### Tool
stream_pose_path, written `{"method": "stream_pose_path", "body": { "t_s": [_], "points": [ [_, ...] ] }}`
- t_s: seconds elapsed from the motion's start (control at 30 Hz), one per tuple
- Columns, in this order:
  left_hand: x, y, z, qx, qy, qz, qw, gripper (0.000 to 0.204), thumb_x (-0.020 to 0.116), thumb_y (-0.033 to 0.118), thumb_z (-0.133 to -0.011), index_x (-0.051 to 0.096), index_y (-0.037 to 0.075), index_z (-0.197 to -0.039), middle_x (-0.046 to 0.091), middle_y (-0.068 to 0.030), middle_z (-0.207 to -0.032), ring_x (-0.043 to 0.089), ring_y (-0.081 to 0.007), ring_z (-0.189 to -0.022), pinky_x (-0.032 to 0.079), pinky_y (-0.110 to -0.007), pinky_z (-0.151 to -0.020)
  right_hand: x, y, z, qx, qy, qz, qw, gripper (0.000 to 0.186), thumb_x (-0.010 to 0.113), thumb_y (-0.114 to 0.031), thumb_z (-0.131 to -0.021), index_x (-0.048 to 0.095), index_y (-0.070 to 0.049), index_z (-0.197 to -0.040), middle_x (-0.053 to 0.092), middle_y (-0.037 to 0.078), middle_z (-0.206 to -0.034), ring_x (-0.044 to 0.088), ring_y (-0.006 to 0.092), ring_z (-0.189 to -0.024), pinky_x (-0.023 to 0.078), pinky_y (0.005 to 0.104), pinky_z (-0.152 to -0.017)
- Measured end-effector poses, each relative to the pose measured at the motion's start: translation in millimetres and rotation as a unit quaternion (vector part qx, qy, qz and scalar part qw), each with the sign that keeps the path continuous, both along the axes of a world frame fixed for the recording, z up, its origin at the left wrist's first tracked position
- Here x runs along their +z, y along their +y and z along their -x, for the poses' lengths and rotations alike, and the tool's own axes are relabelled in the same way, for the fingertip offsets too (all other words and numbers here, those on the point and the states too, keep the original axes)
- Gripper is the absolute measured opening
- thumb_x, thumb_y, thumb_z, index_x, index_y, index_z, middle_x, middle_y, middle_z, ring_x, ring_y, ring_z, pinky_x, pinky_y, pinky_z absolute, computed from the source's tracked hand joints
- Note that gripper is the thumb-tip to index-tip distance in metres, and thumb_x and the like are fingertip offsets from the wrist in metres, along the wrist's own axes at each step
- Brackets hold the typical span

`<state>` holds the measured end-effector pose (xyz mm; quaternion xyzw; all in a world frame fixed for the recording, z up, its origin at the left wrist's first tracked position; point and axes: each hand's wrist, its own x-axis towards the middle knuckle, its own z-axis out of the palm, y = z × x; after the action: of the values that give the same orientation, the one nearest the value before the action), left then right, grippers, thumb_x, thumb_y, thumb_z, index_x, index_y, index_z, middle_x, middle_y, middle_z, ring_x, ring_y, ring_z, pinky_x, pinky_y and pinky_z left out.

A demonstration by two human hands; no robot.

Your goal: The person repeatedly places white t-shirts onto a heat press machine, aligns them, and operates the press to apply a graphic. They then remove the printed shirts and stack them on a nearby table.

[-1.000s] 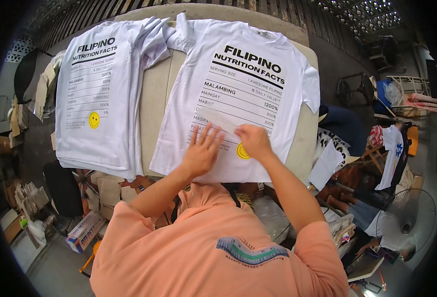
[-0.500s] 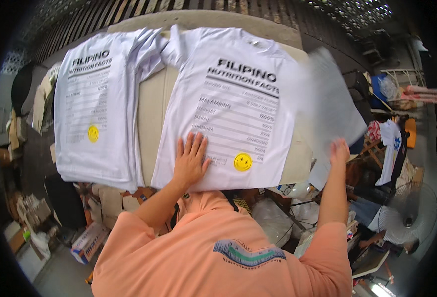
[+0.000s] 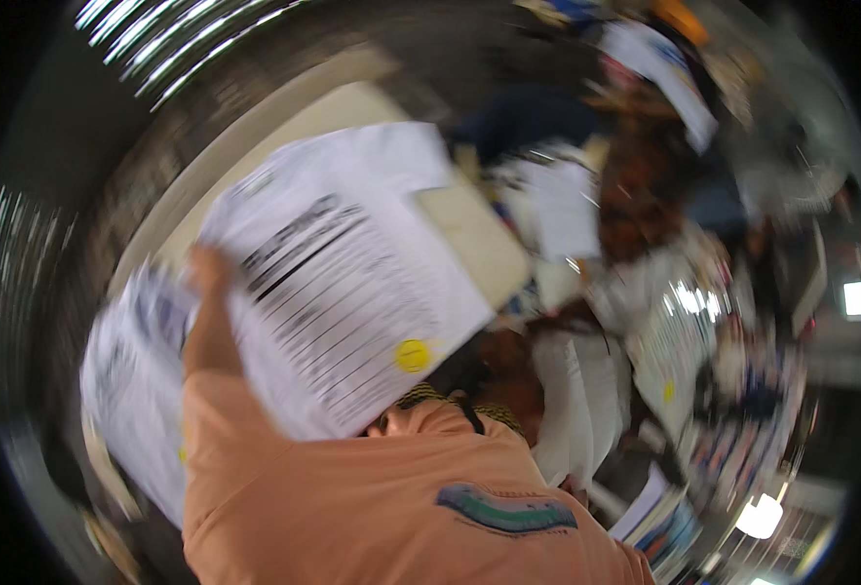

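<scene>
A white T-shirt [image 3: 352, 263] with black print and a yellow smiley lies spread on a beige board [image 3: 474, 239]. At the shirt's left shoulder, my left hand [image 3: 211, 268] touches or rests over the cloth; its fingers are smeared by motion. More white shirts [image 3: 138, 380] lie to the left, partly behind my left arm. Only a small blurred part of my right hand [image 3: 572, 485] seems to show beside my right side, below a pale curved sheet or bag [image 3: 578, 400]. Whether it holds anything is hidden.
Loose papers and white material [image 3: 562, 210] are right of the board. Further right stands a cluttered area with stacked goods [image 3: 752, 390] and a lit lamp [image 3: 760, 517]. Much of the view is blurred.
The view has swung to the right. My left hand has gone from the shirt's lower front to its left shoulder. My right hand, earlier holding a translucent sheet over the board, has drawn back toward my side.
</scene>
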<state>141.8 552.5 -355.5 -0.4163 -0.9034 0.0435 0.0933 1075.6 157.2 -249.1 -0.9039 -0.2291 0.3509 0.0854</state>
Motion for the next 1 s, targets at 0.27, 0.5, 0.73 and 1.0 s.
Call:
{"method": "stream_pose_path", "body": {
  "t_s": [0.27, 0.5, 0.73, 1.0],
  "points": [
    [82, 57, -188, -0.282, -0.243, -0.237, 0.898, 0.039, 0.062, 0.019, -0.087, 0.058, -0.003, -0.118, 0.063, -0.0254, -0.106, 0.06, -0.0396, -0.103, 0.047, -0.045, -0.089, -75, -111, 42, -0.125, -0.228, -0.158, 0.953, 0.023, 0.059, -0.023, -0.093, 0.065, -0.002, -0.1, 0.067, 0.018, -0.093, 0.066, 0.0285, -0.085, 0.054, 0.0406, -0.071],
    [170, 20, -438, -0.513, -0.321, -0.056, 0.795, 0.043, 0.069, 0.006, -0.08, 0.055, -0.007, -0.118, 0.062, -0.0231, -0.113, 0.059, -0.0342, -0.11, 0.044, -0.04, -0.098, -99, -67, -8, -0.622, 0.336, -0.182, 0.683, 0.063, 0.07, -0.038, -0.085, 0.046, -0.008, -0.134, 0.054, 0.017, -0.124, 0.057, 0.0381, -0.106, 0.053, 0.0482, -0.086],
    [335, -167, -667, -0.363, -0.663, 0.497, 0.427, 0.03, 0.083, 0.01, -0.07, 0.056, 0.006, -0.082, 0.057, 0.0033, -0.08, 0.051, -0.0059, -0.077, 0.042, -0.024, -0.069, 53, 51, 5, 0.137, -0.091, -0.333, 0.928, 0.092, 0.077, -0.031, -0.075, 0.026, -0.019, -0.151, 0.024, 0.026, -0.153, 0.021, 0.0408, -0.144, 0.023, 0.0553, -0.114],
    [375, -180, -697, -0.604, -0.512, 0.434, 0.43, 0.027, 0.08, 0.012, -0.073, 0.066, 0.002, -0.094, 0.066, -0.0064, -0.08, 0.065, -0.0157, -0.08, 0.049, -0.031, -0.069, 131, -99, 2, 0.15, -0.085, -0.267, 0.948, 0.046, 0.076, -0.012, -0.064, 0.064, -0.011, -0.108, 0.066, 0.012, -0.102, 0.062, 0.0366, -0.097, 0.05, 0.0446, -0.084]
  ]
}}
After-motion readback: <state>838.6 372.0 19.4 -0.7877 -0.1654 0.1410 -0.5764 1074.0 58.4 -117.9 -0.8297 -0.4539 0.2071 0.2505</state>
